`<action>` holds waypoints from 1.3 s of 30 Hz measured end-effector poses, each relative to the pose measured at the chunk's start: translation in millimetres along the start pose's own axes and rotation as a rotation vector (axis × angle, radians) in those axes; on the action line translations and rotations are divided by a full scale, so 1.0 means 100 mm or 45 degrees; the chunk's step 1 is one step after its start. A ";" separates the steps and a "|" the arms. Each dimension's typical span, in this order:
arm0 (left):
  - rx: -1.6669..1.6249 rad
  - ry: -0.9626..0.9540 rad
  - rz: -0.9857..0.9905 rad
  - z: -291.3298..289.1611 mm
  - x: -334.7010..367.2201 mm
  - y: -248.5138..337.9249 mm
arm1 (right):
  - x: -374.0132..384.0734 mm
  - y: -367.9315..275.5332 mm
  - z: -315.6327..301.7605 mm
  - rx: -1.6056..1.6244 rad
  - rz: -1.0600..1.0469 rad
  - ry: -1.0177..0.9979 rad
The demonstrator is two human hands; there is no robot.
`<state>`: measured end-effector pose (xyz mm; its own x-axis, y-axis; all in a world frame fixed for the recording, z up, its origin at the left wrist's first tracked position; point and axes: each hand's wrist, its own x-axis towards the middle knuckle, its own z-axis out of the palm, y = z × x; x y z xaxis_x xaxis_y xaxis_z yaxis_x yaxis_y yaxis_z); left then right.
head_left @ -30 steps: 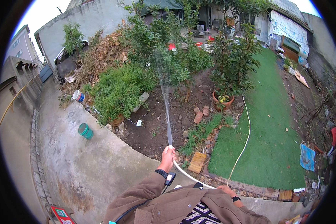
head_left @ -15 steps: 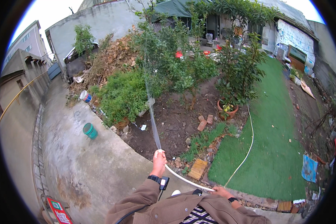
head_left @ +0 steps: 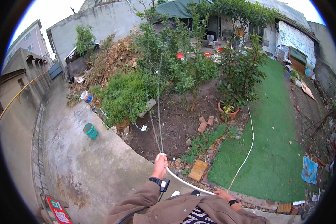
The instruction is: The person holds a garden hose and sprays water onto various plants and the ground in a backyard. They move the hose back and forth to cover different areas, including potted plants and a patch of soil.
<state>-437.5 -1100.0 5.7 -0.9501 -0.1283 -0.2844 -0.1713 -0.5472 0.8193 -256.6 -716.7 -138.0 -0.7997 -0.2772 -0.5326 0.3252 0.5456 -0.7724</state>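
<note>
My left hand (head_left: 160,166) is wrapped around the end of a white hose (head_left: 186,183), with the thumb up at its mouth. From there two thin jets of water (head_left: 159,108) rise forward toward the leafy shrubs (head_left: 175,56). My right hand (head_left: 223,195) is closed on the same hose farther back, close to my body; its fingers are partly hidden. Beyond my right hand the hose (head_left: 252,138) runs over green artificial turf (head_left: 268,149) toward a potted tree (head_left: 228,112). Dark soil (head_left: 175,127) lies in front of my left hand.
A green bucket (head_left: 90,131) stands on the concrete path (head_left: 112,164) at left, with a white and blue bucket (head_left: 86,96) farther off. Bricks (head_left: 202,124) and a wooden board (head_left: 198,170) lie by the bed's edge. A red sign (head_left: 59,212) stands at lower left.
The water has gone from one broad, fanned spray to two narrow, separate jets. My left hand has shifted slightly down and right, still on the hose; my right hand has barely moved.
</note>
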 end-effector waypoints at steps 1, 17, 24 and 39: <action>0.036 0.021 0.020 -0.02 0.00 0.06 | 0.04 -0.06 -0.03 -0.143 -0.020 -0.039; -0.041 -0.355 -0.159 0.50 0.00 0.20 | -0.12 0.05 0.07 -0.007 0.055 0.110; -0.007 -0.431 -0.155 0.67 0.07 0.06 | -0.19 -0.01 -0.05 -0.072 0.141 0.095; -0.183 0.001 -0.339 0.00 0.17 -0.28 | -0.14 0.17 0.00 -0.239 0.109 0.100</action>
<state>-449.2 -1087.1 -21.8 -0.8767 0.0347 -0.4799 -0.3753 -0.6733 0.6370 -239.7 -703.8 -143.6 -0.8125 -0.1646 -0.5593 0.3001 0.7044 -0.6433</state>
